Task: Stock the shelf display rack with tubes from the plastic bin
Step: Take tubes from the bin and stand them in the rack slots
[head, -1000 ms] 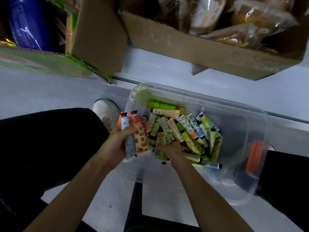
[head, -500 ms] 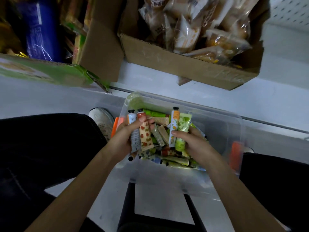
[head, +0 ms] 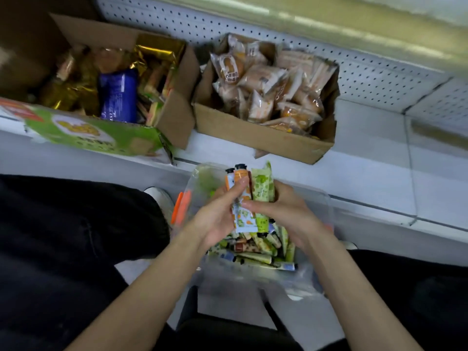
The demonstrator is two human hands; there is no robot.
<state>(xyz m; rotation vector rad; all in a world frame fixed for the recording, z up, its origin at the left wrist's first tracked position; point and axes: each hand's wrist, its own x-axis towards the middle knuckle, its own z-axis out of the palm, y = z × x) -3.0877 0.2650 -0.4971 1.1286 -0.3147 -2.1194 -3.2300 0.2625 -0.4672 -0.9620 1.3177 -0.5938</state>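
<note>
Hanging just above the plastic bin (head: 312, 281), a bundle of tubes (head: 241, 221) is clasped between both hands. The bundle's long axis is seen to run away from the person, towards the shelf (head: 367, 153). Two black caps mark the far end of the orange-and-blue tubes, while the green tube (head: 263, 186) beside them is turned the other way, flat crimped end far and cap apparently near. The left hand (head: 215, 221) is closed on the bundle from the left, its thumb laid along the front of the orange tube and its fingers curled behind. The right hand (head: 288, 214) is wrapped round from the right, thumb pressed across the lower front and fingers folded round the green tube at the back. Neither hand is nearer, since both are already on the bundle. Below them the loose tubes (head: 258, 247) are heaped crosswise in the bin, whose orange latch (head: 181, 209) is seen at its left side. Beyond the bin two open cardboard boxes (head: 266, 141) of wrapped snacks are set on the shelf against a pegboard panel (head: 367, 72). No display rack can be picked out. The bare stretch of shelf lies ahead and to the right, so the next move is judged to be a carry forward along the tubes' own axis, with the right hand on the nearer side.
</note>
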